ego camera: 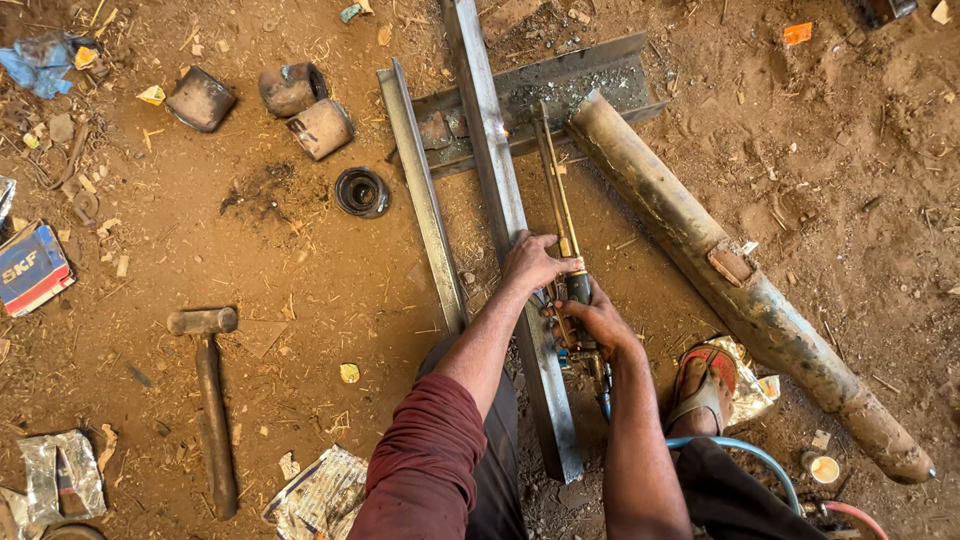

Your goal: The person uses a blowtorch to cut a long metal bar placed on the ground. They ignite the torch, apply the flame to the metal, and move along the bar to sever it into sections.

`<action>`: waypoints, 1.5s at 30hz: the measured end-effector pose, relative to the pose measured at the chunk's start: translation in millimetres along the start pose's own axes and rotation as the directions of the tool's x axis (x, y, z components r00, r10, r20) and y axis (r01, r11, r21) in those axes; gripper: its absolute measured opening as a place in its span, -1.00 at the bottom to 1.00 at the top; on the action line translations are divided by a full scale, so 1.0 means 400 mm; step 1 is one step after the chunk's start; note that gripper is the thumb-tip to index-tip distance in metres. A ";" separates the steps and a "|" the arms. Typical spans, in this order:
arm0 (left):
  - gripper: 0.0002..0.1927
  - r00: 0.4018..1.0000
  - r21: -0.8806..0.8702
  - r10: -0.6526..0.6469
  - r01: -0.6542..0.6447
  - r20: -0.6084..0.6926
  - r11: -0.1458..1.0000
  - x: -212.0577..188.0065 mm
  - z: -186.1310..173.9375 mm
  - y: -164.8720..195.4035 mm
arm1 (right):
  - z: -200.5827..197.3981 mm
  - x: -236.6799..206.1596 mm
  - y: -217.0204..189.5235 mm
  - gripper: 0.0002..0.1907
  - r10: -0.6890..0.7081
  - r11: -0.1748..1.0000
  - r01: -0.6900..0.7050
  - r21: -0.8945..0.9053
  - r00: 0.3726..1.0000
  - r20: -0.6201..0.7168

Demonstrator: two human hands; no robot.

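Note:
A brass gas cutting torch [556, 200] points away from me, with a small bright flame at its tip [523, 122] over a long steel angle bar [497, 190]. My left hand [533, 262] steadies the torch's tubes and rests against the bar. My right hand [600, 320] grips the torch handle near its valves. A blue hose [745, 455] and a red hose [860, 515] run off from the handle to the lower right.
A second angle bar [420, 195] lies to the left, a steel channel [570, 85] crosswise behind, and a rusty pipe [740, 290] to the right. On the dirt lie a hammer [212, 400], metal cylinders [320, 128] and a ring [361, 191]. My sandalled foot [703, 385] is at lower right.

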State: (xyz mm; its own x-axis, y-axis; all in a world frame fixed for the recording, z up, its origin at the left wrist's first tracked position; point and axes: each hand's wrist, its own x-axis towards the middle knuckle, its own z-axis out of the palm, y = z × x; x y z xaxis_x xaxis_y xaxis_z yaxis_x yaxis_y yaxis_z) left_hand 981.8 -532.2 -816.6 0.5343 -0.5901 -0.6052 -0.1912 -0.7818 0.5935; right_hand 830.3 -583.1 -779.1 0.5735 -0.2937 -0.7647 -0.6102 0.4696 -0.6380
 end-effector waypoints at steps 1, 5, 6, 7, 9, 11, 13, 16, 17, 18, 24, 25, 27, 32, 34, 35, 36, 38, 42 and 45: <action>-0.09 1.000 0.007 0.006 -0.006 0.002 1.000 -0.001 -0.003 0.001 | 0.003 -0.002 -0.004 -0.17 0.001 1.000 -0.001 0.006 1.000 -0.004; -0.05 1.000 -0.008 -0.005 0.005 0.026 1.000 -0.011 -0.015 0.007 | 0.013 -0.013 -0.018 -0.14 -0.038 0.999 0.037 -0.035 0.999 -0.010; -0.04 0.999 -0.018 -0.013 0.014 0.032 1.000 -0.015 -0.018 0.008 | 0.014 -0.015 -0.019 -0.14 -0.023 0.999 0.022 -0.025 1.000 -0.015; -0.04 0.999 -0.028 -0.019 0.021 0.037 0.999 -0.017 -0.020 0.010 | 0.015 -0.015 -0.020 -0.14 -0.010 1.000 0.010 -0.014 1.000 -0.019; -0.04 0.999 -0.052 -0.023 0.025 0.038 0.998 -0.019 -0.023 0.011 | 0.012 -0.011 -0.017 -0.18 -0.013 1.000 0.013 0.000 1.000 -0.023; -0.06 0.999 -0.079 -0.023 0.026 0.042 0.997 -0.015 -0.019 0.009 | 0.006 -0.004 -0.007 -0.24 -0.035 0.999 0.035 0.012 0.999 -0.026; -0.05 0.999 -0.042 -0.016 0.018 0.043 0.999 -0.005 -0.006 0.001 | -0.005 0.010 0.014 -0.24 -0.105 0.993 0.101 -0.062 0.992 -0.064; -0.01 0.998 -0.174 0.021 -0.010 0.058 0.985 0.024 0.025 -0.022 | -0.025 0.042 0.059 -0.23 -0.325 0.934 0.318 -0.159 0.946 -0.016; -0.06 0.998 -0.115 -0.011 0.018 0.057 0.993 0.031 0.037 -0.032 | -0.031 0.044 0.079 -0.26 -0.224 0.971 0.220 -0.097 0.974 -0.035; -0.08 0.998 -0.063 -0.015 0.018 0.059 0.998 0.043 0.048 -0.044 | -0.038 0.053 0.089 -0.29 -0.129 0.991 0.127 -0.038 0.990 -0.050; -0.17 0.988 -0.112 0.133 -0.142 -0.081 0.984 0.075 0.116 -0.106 | -0.065 0.062 0.141 -0.21 -0.116 0.993 0.115 -0.033 0.992 -0.038; -0.18 0.979 -0.116 0.175 -0.187 -0.107 0.975 0.076 0.130 -0.113 | -0.071 0.065 0.146 -0.20 -0.130 0.991 0.130 -0.016 0.991 -0.022; -0.18 0.993 -0.104 0.111 -0.116 -0.050 0.988 0.082 0.148 -0.124 | -0.074 0.071 0.160 -0.20 -0.183 0.982 0.182 0.040 0.983 0.015; -0.16 0.996 -0.105 0.091 -0.093 -0.021 0.990 0.092 0.145 -0.124 | -0.066 0.086 0.171 -0.30 -0.222 0.964 0.215 0.156 0.975 0.031; -0.12 0.999 -0.031 0.044 -0.043 0.028 0.999 0.091 0.131 -0.113 | -0.063 0.085 0.162 -0.32 -0.176 0.976 0.172 0.134 0.984 0.012; -0.12 0.998 -0.035 0.054 -0.053 0.022 0.998 0.091 0.123 -0.105 | -0.062 0.082 0.157 -0.34 -0.150 0.981 0.149 0.124 0.989 0.003; -0.12 0.998 -0.039 0.063 -0.062 0.019 0.997 0.088 0.118 -0.100 | -0.061 0.081 0.151 -0.33 -0.141 0.983 0.140 0.115 0.990 0.003; -0.12 0.997 -0.036 0.070 -0.069 0.031 0.997 0.085 0.108 -0.092 | -0.059 0.079 0.143 -0.30 -0.116 0.989 0.116 0.097 0.993 -0.002; -0.13 0.996 -0.007 0.063 -0.063 0.063 0.998 0.081 0.102 -0.086 | -0.054 0.077 0.139 -0.31 -0.164 0.977 0.161 0.139 0.987 0.006; -0.12 0.996 -0.033 0.062 -0.060 0.062 0.998 0.077 0.094 -0.083 | -0.050 0.072 0.131 -0.32 -0.121 0.989 0.121 0.087 0.993 -0.012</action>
State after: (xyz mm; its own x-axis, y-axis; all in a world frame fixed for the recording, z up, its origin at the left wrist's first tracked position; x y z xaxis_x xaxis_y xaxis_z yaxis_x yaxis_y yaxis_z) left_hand 973.7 -531.9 -874.8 0.4691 -0.6492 -0.5988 -0.1961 -0.7377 0.6461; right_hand 804.0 -583.6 -836.3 0.6364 -0.3582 -0.6831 -0.4861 0.5013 -0.7158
